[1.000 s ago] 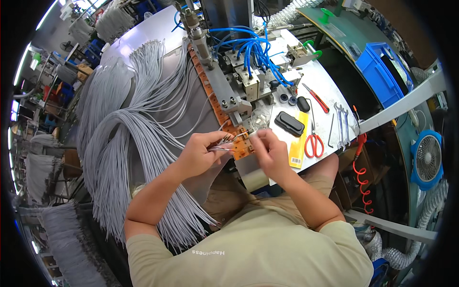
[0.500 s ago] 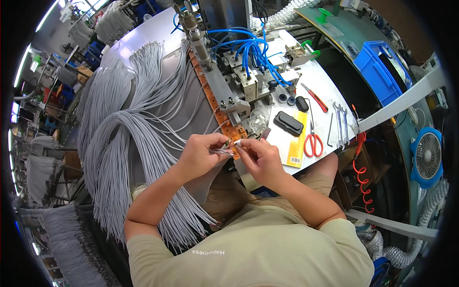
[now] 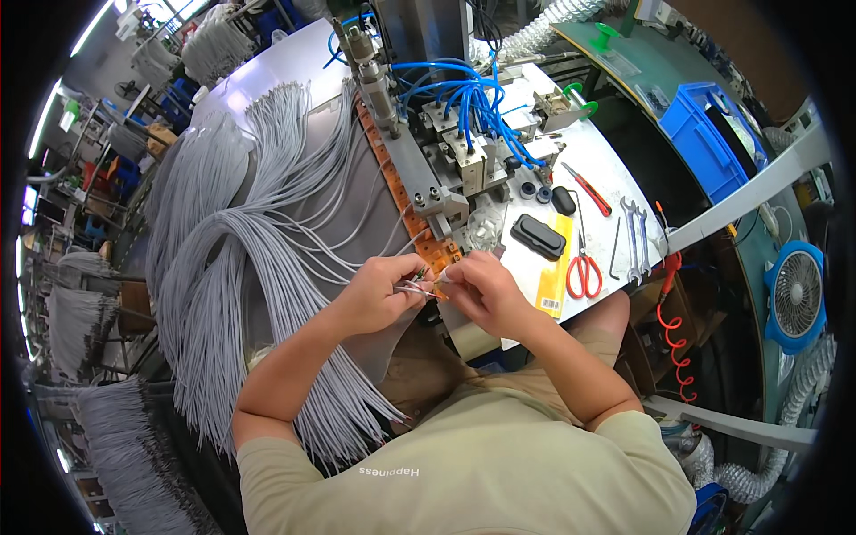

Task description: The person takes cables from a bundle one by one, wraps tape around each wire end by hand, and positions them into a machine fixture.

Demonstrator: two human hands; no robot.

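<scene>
Grey cable ends [image 3: 414, 287]: a few thin leads, grey-sheathed, with small touches of red and other colours at their tips; located at centre, above the near end of an orange fixture strip [image 3: 392, 192].
Left hand [image 3: 379, 287]: narrow, pinching these ends between thumb and fingers.
Right hand [image 3: 489, 290]: fingertips just beside the tips; we cannot tell whether they close on anything.
Grey cable bundle [image 3: 259, 267]: many long, smooth strands, fanned and drooping over the left of the table toward the near edge.
Markings: we note a short line of white lettering on the pale shirt [image 3: 464, 464] and a barcode patch on the near end of a yellow packet [image 3: 555, 272].
White worktable [image 3: 602, 159], right part: black case [image 3: 539, 235], red-handled scissors [image 3: 584, 276], red knife [image 3: 588, 190], wrenches [image 3: 638, 236]. Far centre: metal machine [image 3: 473, 169] with blue tubing [image 3: 481, 105].
Room, right: blue crate [image 3: 704, 147], blue-rimmed fan [image 3: 796, 299], red coiled hose [image 3: 678, 348]. Room, left: further hanging grey bundles [image 3: 138, 459].
</scene>
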